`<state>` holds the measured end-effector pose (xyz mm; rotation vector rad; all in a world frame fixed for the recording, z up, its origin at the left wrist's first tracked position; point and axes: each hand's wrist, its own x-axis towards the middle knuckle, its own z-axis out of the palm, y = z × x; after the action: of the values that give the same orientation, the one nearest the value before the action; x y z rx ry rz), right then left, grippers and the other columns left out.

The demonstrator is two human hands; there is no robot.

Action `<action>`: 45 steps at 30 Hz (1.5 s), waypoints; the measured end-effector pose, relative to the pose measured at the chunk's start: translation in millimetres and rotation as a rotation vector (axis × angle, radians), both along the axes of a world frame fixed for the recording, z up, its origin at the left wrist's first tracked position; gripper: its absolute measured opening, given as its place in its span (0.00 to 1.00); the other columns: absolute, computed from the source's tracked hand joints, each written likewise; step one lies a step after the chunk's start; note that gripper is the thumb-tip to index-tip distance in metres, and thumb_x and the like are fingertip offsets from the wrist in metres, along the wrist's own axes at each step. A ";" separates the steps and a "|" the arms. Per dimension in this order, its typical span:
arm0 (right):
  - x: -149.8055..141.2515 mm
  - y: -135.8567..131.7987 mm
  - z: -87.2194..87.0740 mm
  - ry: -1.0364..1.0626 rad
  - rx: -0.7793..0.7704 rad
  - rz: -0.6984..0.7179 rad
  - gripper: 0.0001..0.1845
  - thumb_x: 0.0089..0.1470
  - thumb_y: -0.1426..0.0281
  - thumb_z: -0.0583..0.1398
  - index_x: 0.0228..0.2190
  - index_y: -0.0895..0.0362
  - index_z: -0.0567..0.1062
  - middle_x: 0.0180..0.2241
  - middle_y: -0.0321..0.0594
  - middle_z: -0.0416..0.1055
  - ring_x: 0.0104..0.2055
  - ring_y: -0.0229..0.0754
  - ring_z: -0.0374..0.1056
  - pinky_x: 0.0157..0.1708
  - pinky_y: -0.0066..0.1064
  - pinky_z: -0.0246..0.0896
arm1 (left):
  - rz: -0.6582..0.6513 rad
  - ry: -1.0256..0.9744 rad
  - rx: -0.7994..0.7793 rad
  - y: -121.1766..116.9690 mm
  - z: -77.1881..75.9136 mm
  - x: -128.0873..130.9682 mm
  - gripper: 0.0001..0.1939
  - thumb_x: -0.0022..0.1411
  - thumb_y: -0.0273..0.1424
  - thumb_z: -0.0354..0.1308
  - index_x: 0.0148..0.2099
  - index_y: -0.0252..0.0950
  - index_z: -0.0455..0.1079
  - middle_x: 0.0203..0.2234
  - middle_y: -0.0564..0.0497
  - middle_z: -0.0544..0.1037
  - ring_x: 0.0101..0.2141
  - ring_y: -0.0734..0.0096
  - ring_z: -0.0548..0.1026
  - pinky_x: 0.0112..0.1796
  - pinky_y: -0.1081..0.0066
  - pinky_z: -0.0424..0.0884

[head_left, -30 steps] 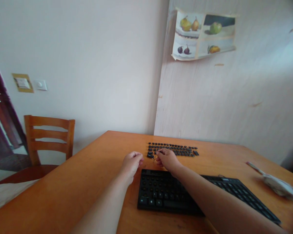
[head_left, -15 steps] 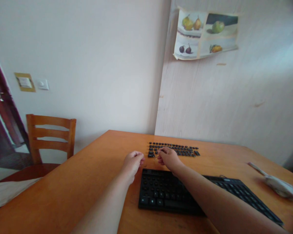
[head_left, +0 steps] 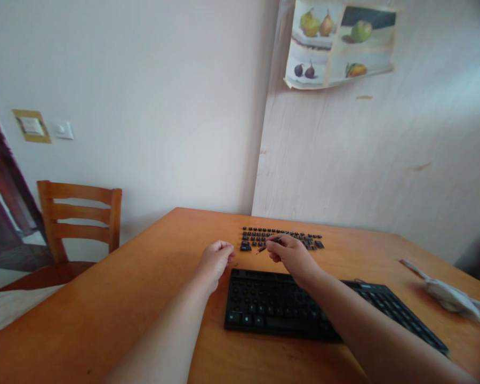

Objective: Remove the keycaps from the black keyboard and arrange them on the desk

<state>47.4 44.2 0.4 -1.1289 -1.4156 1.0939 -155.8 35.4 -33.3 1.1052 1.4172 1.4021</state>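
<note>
Slim tool (head_left: 263, 248) aslant, tip leftward

keyboard (head_left: 276, 310): partly behind right forearm (head_left: 352, 309) | thin tool (head_left: 262, 249): partly inside right hand (head_left: 291, 253) | left hand (head_left: 216, 260): contents unclear | keycaps (head_left: 246, 241): some covered

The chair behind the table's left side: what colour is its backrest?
The backrest is orange-brown, best seen in the head view.

The table (head_left: 144, 277) looks like smooth, faintly glossy wood, the keyboard (head_left: 288, 324) dark matt plastic, the chair (head_left: 80, 213) varnished wood, and the picture (head_left: 324, 64) paper.
</note>
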 end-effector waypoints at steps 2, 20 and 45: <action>5.1 -11.3 4.7 -0.041 0.023 0.019 0.13 0.50 0.63 0.62 0.35 0.59 0.72 0.25 0.36 0.70 0.27 0.36 0.67 0.27 0.27 0.61 | 0.000 0.005 0.005 0.1 -0.4 0.2 0.07 0.51 0.35 0.59 0.29 0.36 0.70 0.25 0.49 0.78 0.25 0.72 0.73 0.27 0.74 0.66; 12.0 -83.1 23.9 -0.468 0.181 0.480 0.10 0.56 0.67 0.58 0.40 0.54 0.75 0.28 0.35 0.72 0.30 0.38 0.66 0.30 0.27 0.60 | -0.044 0.099 0.062 -2.4 -0.5 6.5 0.06 0.52 0.32 0.57 0.29 0.35 0.70 0.24 0.49 0.78 0.23 0.73 0.71 0.28 0.74 0.64; -3.8 -91.0 14.2 -0.632 0.159 0.595 0.12 0.63 0.69 0.51 0.42 0.54 0.73 0.27 0.32 0.69 0.25 0.33 0.63 0.24 0.23 0.55 | -0.122 0.226 0.101 -5.2 -2.1 11.6 0.08 0.54 0.35 0.55 0.30 0.35 0.70 0.24 0.50 0.77 0.25 0.71 0.72 0.29 0.73 0.66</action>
<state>43.6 -46.8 14.6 -1.0003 -2.4012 1.0272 -144.2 30.2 -35.3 1.4286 1.4205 1.3053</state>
